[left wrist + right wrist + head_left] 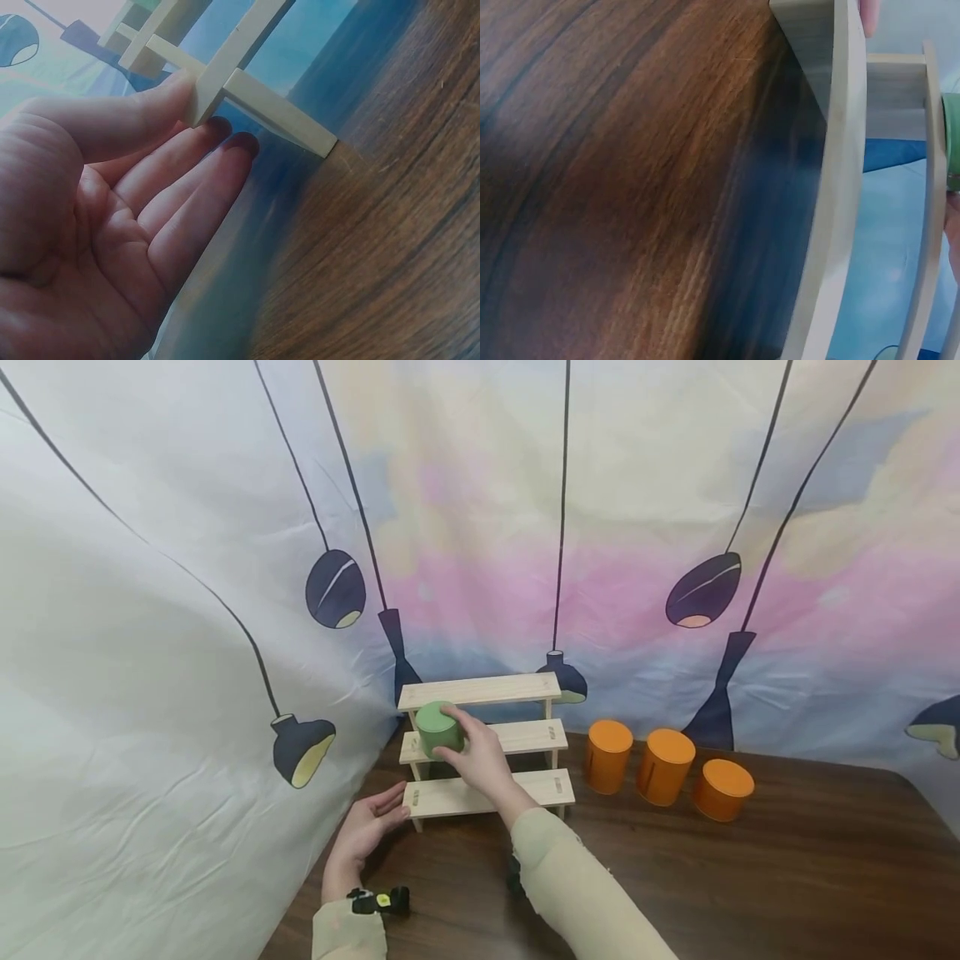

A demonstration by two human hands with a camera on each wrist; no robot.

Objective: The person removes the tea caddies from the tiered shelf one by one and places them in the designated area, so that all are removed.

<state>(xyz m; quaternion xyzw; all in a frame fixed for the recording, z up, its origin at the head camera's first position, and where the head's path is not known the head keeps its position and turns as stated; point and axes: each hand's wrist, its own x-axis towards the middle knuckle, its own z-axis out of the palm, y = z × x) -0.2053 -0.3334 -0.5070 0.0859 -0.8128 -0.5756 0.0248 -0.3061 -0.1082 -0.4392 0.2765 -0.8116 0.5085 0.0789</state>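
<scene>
A three-tier wooden step shelf [491, 789] stands on the dark wood table. My right hand [483, 756] grips a short green round canister [437, 718] from its right side, with the thumb low at the front. The canister is at the left end of the middle tier, its base close against the board [934, 157] in the right wrist view. At the left end of the lowest tier [225, 71], my left hand [112, 195] pinches the board's end between thumb and fingertips. Most of the right hand lies outside the right wrist view.
To the right of the shelf, two taller orange canisters [608, 758] and one shorter orange canister [723, 791] stand in a row on the table [810, 860]. A printed cloth [480, 568] with lamp drawings hangs behind the shelf and along the left side.
</scene>
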